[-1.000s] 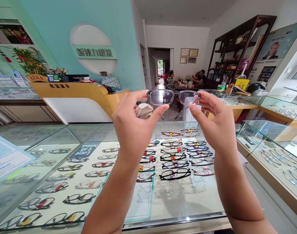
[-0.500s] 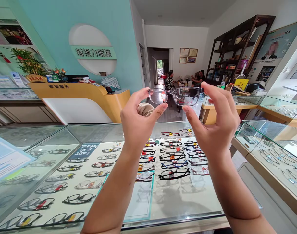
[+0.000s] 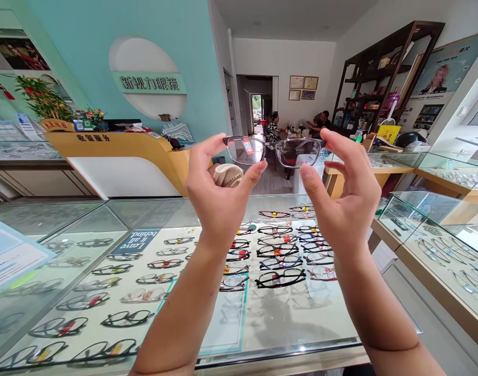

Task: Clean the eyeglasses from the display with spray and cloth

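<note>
Held up in front of me is a pair of glasses point(image 3: 270, 148) with a dark top rim and clear lower rims, gripped at both ends. My left hand point(image 3: 219, 193) pinches its left end between thumb and fingers, and a crumpled beige cloth point(image 3: 228, 175) is tucked in the same palm. At the opposite end, my right hand point(image 3: 342, 196) is closed on the frame's corner, with the thumb below the lens. Small red lettering shows on the right lens. The temples are hard to make out against the background.
Below my arms stands a glass display case point(image 3: 293, 334) with rows of glasses point(image 3: 281, 278) inside. Another glass case point(image 3: 430, 230) is to the right. A wooden-topped counter point(image 3: 121, 162) stands at the back left. Two people point(image 3: 321, 125) sit at a far table.
The glasses have shifted slightly left and turned, with the left end raised a little. My left hand has moved left, showing more of the cloth. Both hands keep their hold.
</note>
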